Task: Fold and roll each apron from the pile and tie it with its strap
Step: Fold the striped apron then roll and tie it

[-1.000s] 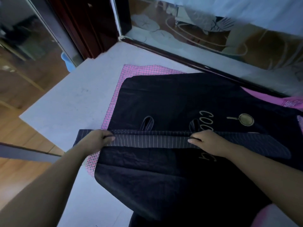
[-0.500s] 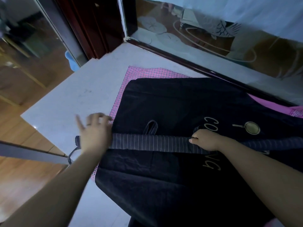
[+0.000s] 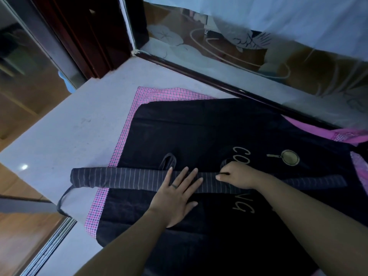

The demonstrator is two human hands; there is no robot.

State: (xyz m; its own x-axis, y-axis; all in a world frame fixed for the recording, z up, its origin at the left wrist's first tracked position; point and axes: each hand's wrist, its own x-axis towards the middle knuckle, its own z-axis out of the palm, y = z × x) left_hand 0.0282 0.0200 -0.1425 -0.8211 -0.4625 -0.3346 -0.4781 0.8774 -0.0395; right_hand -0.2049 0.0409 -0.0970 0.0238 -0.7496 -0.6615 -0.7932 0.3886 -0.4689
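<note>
**Striped band held flat across the pile**

A pale stone table (image 3: 59,136) runs up to an etched glass panel (image 3: 219,48). On it a black apron (image 3: 199,132) lies spread over a pink checked apron (image 3: 127,124). A striped apron (image 3: 123,177), folded into a long narrow band, stretches across the black one. Its left end reaches the bare table, where its strap (image 3: 61,198) loops away. The left hand (image 3: 177,198) lies flat on the band's middle, fingers spread. Just beside it, the right hand (image 3: 237,176) pinches the band's far edge with curled fingers.

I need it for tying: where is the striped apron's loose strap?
In the head view, the loose strap loops on the table off the left end of the striped apron, left of the pink checked cloth.
</note>
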